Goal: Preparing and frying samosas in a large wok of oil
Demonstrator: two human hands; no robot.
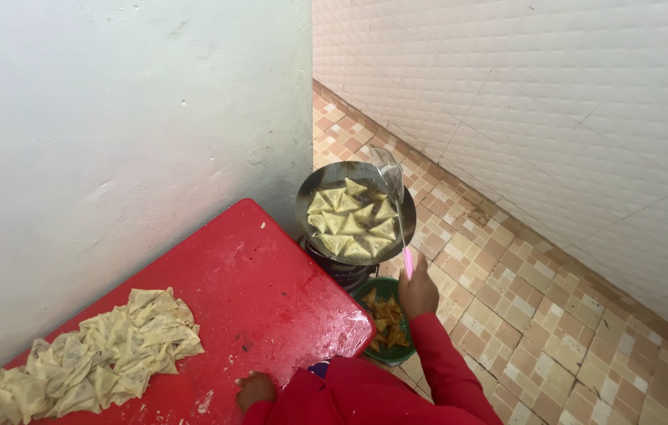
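Frying, by the look of it, midway through a batch. Right hand (418, 290) out over the tiled floor (523, 315), fingers wrapped tight round the pink handle end of a long wire skimmer (387, 169). Skimmer head raised at the far rim of the pan (308, 206), above the oil and not yet under any piece. Left hand (256, 389) down on the near edge of the red worktop (271, 291); cannot tell whether those fingers are curled or spread, and nothing seen in them.

Inside the pan, on a small stove (346, 274) just beside the worktop corner: pale triangular pastries (352, 223), packed close and touching, afloat in oil and barely coloured. Likely too early for lifting out. Any turning or scooping calls for a slow, level dip of the skimmer under a piece, clear of the crowded neighbours, with no splashing of hot oil.

In the green bowl (366, 289) on the floor, below the pan and just beside the right hand: darker, browned pieces (387, 319), heaped.

On the worktop, well apart from the pan, at the left: a loose pile of raw folded triangles (98, 358), in no container.
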